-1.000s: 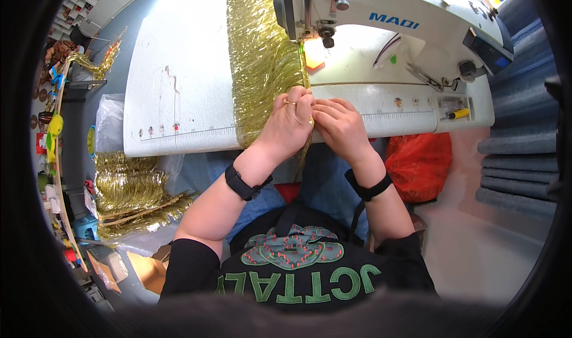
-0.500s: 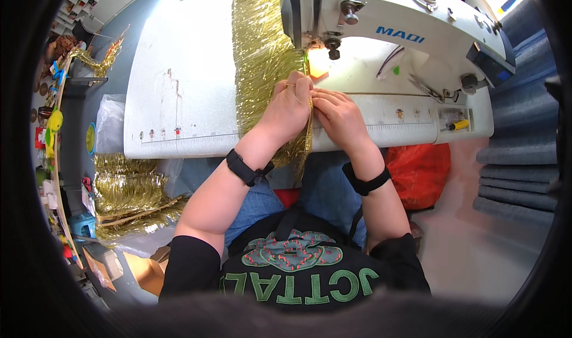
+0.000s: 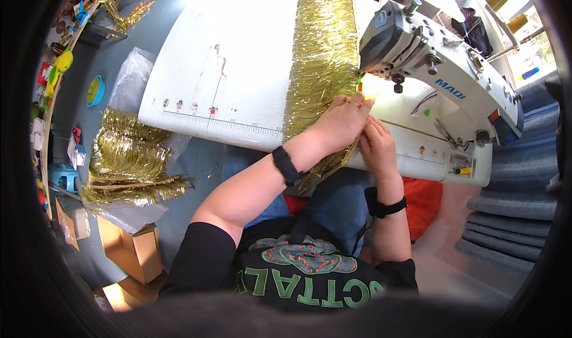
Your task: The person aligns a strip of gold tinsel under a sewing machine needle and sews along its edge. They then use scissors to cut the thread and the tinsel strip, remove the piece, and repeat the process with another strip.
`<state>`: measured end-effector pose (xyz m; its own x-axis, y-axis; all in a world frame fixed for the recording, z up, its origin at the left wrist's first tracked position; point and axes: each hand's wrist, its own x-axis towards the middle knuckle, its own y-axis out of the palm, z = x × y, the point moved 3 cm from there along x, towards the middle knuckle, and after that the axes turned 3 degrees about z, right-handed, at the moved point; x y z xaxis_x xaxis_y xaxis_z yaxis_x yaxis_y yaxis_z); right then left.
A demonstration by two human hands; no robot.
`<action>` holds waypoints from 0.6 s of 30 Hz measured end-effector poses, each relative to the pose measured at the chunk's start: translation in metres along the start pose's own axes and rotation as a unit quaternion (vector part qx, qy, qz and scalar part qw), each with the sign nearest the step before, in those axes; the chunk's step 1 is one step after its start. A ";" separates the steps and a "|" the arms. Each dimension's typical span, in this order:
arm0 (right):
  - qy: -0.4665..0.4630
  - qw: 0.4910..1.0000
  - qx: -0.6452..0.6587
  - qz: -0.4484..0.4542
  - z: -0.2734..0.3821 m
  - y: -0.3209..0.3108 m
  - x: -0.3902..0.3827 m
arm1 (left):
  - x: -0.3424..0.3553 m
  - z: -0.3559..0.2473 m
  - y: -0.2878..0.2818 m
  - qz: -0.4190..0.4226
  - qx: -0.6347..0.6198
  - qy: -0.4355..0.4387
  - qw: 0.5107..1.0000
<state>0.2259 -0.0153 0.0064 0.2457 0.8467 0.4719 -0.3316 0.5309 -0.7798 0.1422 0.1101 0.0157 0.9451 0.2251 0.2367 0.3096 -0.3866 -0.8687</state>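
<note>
A wide strip of gold tinsel fringe (image 3: pixel 322 52) runs over the white sewing table (image 3: pixel 238 34), its right edge passing beside the head of a white sewing machine (image 3: pixel 429 58). Just in front of the lit needle area, my left hand (image 3: pixel 342 122) is closed on the fringe's edge, fingertips bunched. Slightly nearer and to its right, my right hand (image 3: pixel 380 147) pinches the same edge. The fringe's near end hangs past the table's front edge below my left wrist. My hands hide the exact grip.
More gold fringe (image 3: pixel 128 147) lies on clear plastic at the left, near an open cardboard box (image 3: pixel 134 248). A red bag (image 3: pixel 423 204) sits under the table's right side. Small tools lie in a table recess (image 3: pixel 462 165). Blue-grey fabric (image 3: pixel 512 201) hangs at right.
The view has turned, so the table and machine appear shifted right and tilted. Both hands remain at the fringe's edge by the needle area; the left fingers have stretched forward a little.
</note>
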 end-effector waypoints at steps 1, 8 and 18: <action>-0.002 1.000 0.001 -0.003 0.000 0.000 -0.001 | -0.003 -0.003 -0.003 -0.021 0.015 0.020 0.999; -0.036 0.998 0.009 -0.045 0.013 -0.006 -0.023 | -0.044 -0.022 -0.022 -0.126 0.054 0.087 0.987; -0.078 0.994 0.001 -0.080 0.039 -0.017 -0.075 | -0.102 -0.048 -0.046 -0.105 0.030 0.092 0.990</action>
<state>0.1776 -0.0867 0.0004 0.1509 0.7468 0.6477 -0.3017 0.6587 -0.6892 0.0365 0.0620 0.0525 0.8649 0.1257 0.4860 0.5004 -0.2932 -0.8146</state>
